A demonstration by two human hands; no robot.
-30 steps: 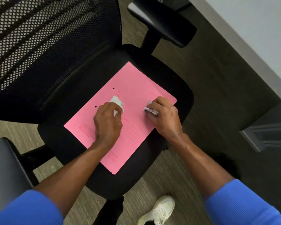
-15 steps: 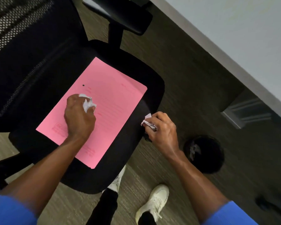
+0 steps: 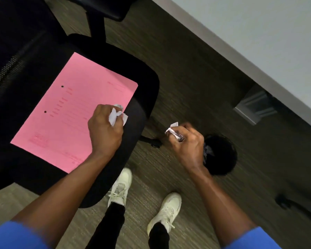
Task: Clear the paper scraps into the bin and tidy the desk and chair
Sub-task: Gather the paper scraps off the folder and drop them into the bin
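Note:
My left hand (image 3: 104, 128) is closed around a crumpled white paper scrap (image 3: 117, 115), above the right edge of a pink folder (image 3: 74, 108) lying on the black office chair seat (image 3: 142, 87). My right hand (image 3: 187, 142) grips a second white paper scrap (image 3: 172, 130) over the floor, right beside a round black bin (image 3: 223, 155). A bit of paper shows inside the bin, which my right hand partly hides.
The grey desk top (image 3: 258, 33) runs along the upper right, with a metal desk leg (image 3: 255, 106) under it. My two white shoes (image 3: 165, 211) stand on the dark carpet. A chair armrest (image 3: 104, 6) is at the top, and a chair base caster (image 3: 154, 142) sits between my hands.
Both hands lifted their scraps off the pink folder and moved right. My right hand travelled off the chair toward the bin; the view swung right.

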